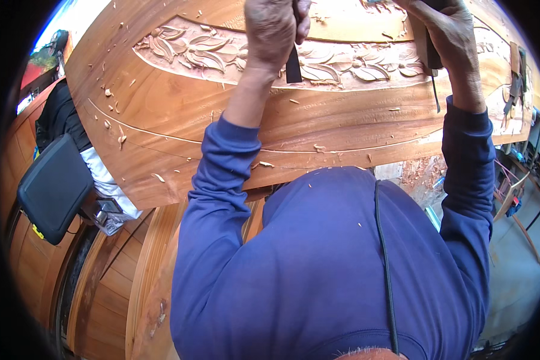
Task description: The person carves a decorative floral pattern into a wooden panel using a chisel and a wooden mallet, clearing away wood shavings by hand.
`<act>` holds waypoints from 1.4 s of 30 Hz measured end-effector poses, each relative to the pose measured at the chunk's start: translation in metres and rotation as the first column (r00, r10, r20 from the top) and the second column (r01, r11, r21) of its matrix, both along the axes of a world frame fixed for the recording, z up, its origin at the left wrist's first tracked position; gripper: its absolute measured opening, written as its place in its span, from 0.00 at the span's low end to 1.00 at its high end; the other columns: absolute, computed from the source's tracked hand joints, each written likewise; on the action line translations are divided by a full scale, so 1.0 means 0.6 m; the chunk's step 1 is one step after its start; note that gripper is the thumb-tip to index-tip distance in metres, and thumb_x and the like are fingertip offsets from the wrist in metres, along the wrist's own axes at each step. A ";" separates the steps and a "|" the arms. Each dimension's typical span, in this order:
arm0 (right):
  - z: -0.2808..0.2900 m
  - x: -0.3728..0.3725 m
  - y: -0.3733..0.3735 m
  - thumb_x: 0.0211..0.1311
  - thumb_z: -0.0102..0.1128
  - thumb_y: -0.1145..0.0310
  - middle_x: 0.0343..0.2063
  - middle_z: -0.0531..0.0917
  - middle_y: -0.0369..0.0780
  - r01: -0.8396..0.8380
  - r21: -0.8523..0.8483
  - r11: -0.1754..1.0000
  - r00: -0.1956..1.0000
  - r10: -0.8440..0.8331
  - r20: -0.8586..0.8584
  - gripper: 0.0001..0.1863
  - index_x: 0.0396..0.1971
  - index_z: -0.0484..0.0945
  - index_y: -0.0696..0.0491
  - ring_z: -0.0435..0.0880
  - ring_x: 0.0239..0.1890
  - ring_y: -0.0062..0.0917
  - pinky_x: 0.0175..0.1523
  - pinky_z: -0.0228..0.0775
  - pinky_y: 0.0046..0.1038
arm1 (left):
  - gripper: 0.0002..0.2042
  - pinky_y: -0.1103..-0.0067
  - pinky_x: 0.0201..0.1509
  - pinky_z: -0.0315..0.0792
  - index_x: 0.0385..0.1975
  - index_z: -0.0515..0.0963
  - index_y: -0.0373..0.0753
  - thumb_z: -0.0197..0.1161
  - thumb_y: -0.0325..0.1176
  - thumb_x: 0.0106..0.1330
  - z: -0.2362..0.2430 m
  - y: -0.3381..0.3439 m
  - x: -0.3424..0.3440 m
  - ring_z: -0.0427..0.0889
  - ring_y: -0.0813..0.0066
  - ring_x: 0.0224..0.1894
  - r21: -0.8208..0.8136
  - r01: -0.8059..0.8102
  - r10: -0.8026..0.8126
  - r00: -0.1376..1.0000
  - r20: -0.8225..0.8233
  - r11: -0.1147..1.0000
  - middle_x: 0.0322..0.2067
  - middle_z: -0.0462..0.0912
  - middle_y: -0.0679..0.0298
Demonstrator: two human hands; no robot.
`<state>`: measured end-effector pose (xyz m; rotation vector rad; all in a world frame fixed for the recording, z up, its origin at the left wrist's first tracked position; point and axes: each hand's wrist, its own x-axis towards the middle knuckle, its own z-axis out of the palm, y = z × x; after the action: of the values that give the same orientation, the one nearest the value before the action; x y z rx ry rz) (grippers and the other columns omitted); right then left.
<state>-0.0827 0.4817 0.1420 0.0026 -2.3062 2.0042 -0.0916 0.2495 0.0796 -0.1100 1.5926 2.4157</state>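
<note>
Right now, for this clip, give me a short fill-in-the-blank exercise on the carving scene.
1. The left hand grips a dark ____ against the wooden panel.
2. The carved relief band shows leaves and ____.
3. Both sleeves are ____ in colour.
4. Loose wood ____ lie scattered on the panel.

Missing words: chisel; flowers; blue; chips

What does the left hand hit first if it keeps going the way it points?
Most likely the carved flower band on the wood panel. The left hand grips a dark chisel whose tip already sits at the relief, though contact depth is unclear.
</note>
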 end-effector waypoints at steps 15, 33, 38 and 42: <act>0.012 -0.058 0.003 0.61 0.69 0.76 0.46 0.82 0.38 -0.080 0.312 0.947 0.992 0.107 -0.068 0.32 0.65 0.71 0.59 0.80 0.45 0.19 0.51 0.74 0.23 | 0.15 0.87 0.12 0.54 0.42 0.74 0.45 0.56 0.51 0.79 -0.039 0.050 0.008 0.61 0.90 0.11 -0.031 0.037 -0.038 0.998 -0.039 0.999 0.16 0.66 0.77; -0.011 -0.026 0.056 0.55 0.74 0.80 0.58 0.78 0.38 -0.002 0.209 0.978 1.000 0.001 0.003 0.42 0.71 0.66 0.58 0.78 0.57 0.22 0.57 0.76 0.24 | 0.24 0.87 0.11 0.55 0.45 0.73 0.40 0.51 0.59 0.78 0.037 -0.002 0.001 0.60 0.88 0.10 0.041 0.033 -0.033 0.999 0.014 0.999 0.17 0.65 0.74; -0.015 -0.001 0.022 0.56 0.71 0.82 0.59 0.78 0.37 -0.039 -0.116 0.993 0.997 0.046 0.061 0.41 0.71 0.66 0.57 0.77 0.57 0.20 0.59 0.74 0.23 | 0.19 0.87 0.11 0.56 0.42 0.74 0.42 0.56 0.54 0.78 -0.029 0.011 -0.001 0.63 0.88 0.12 -0.001 -0.020 0.020 0.999 -0.049 1.000 0.17 0.65 0.74; 0.005 -0.010 0.021 0.56 0.71 0.82 0.57 0.79 0.37 0.020 0.042 0.999 0.997 -0.017 -0.073 0.39 0.70 0.68 0.58 0.79 0.53 0.19 0.58 0.74 0.23 | 0.18 0.87 0.12 0.56 0.41 0.73 0.43 0.56 0.53 0.78 -0.035 0.014 -0.007 0.63 0.89 0.12 -0.002 -0.005 0.005 0.998 -0.066 1.000 0.17 0.64 0.75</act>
<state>-0.0884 0.4941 0.1448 0.0554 -2.2955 1.9125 -0.0958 0.2578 0.0585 -0.0350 1.6242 2.4455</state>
